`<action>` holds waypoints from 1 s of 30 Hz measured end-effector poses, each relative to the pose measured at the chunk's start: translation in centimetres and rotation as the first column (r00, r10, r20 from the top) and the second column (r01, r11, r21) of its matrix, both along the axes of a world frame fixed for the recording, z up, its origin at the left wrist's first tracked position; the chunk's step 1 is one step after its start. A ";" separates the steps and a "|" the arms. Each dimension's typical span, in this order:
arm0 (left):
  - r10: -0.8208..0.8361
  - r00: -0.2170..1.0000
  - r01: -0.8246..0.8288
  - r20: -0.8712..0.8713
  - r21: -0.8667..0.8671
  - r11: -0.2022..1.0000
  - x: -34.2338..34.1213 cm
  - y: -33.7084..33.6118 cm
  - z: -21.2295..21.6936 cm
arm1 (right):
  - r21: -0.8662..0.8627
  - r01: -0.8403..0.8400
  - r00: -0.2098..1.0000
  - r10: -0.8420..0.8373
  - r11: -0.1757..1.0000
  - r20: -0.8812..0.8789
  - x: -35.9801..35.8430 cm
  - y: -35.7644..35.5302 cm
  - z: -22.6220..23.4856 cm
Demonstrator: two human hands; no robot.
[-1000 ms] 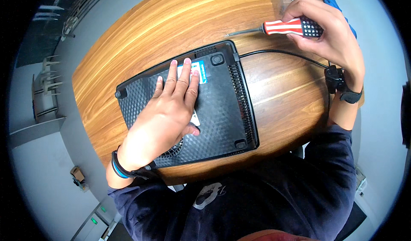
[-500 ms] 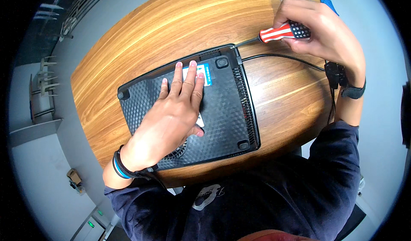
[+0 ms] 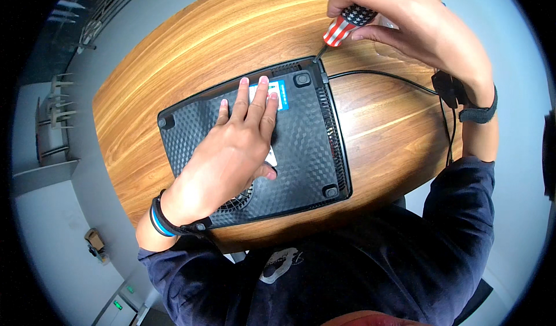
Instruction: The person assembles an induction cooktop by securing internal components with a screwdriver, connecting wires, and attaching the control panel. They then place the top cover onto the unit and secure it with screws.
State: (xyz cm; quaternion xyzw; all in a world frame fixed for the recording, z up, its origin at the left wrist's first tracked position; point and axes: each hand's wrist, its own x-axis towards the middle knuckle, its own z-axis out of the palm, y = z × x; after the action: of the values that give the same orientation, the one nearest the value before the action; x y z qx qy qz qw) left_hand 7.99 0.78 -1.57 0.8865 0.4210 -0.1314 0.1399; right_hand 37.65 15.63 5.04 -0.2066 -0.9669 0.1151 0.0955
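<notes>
A black induction cooker (image 3: 307, 146) lies underside up on the table, showing textured plastic, rubber feet and a round fan grille (image 3: 234, 203). My left hand (image 3: 234, 140) rests flat on it with fingers stretched out, partly covering a blue and white label (image 3: 282, 97). My right hand (image 3: 417, 30) grips a screwdriver (image 3: 336, 34) with a red-and-white striped handle and a dark starred end. The screwdriver slants down, its tip at the cooker's far right corner; whether it sits in a screw is too small to tell.
A black power cord (image 3: 382, 73) runs right from the cooker, under my right wrist, to a dark plug-like block (image 3: 447, 88). The wooden table (image 3: 145, 112) has a curved edge close to my body. A clear plastic piece (image 3: 387, 49) shows beneath my right hand.
My right hand has moved left and away from me, tilting the screwdriver from nearly flat to steeper at the corner. My left hand stays on the cooker.
</notes>
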 end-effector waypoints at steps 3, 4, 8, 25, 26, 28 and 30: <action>0.018 1.000 -0.018 0.014 -0.014 1.000 -0.2 -0.3 -0.2 | -0.031 -0.144 0.989 0.142 0.989 -0.050 -0.2 0.1 0.4; 0.027 1.000 -0.027 0.007 -0.012 1.000 -0.2 -0.4 -0.2 | -0.062 -0.168 0.985 0.165 0.984 -0.056 -0.5 0.3 0.3; -0.009 1.000 0.009 0.015 0.001 1.000 -0.1 0.1 0.1 | -0.143 0.005 0.972 0.029 0.990 0.233 -1.1 -0.4 2.8; 0.015 0.996 -0.016 0.088 0.013 1.000 -1.0 -0.4 -0.8 | -0.013 -0.134 0.977 0.135 0.991 0.167 -2.9 -0.3 1.8; 0.014 0.995 -0.016 0.095 0.014 1.000 -1.0 -0.3 -0.8 | -0.052 -0.197 0.973 0.202 0.979 0.115 -2.8 -0.1 1.9; 0.006 0.994 -0.009 0.111 0.020 1.000 -1.0 -0.3 -1.0 | -0.069 -0.116 0.982 0.125 0.991 0.141 -2.9 -0.7 1.8; -0.002 0.993 -0.002 0.115 0.033 0.999 -1.0 -0.2 -1.0 | 0.004 0.082 0.946 -0.079 0.997 0.316 -3.4 -1.7 2.2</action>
State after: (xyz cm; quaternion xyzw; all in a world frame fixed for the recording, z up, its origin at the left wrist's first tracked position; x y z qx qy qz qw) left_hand 6.97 0.55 -2.54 0.8948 0.4145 -0.0731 0.1492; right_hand 34.22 13.94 7.26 -0.2622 -0.9600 0.0808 -0.0565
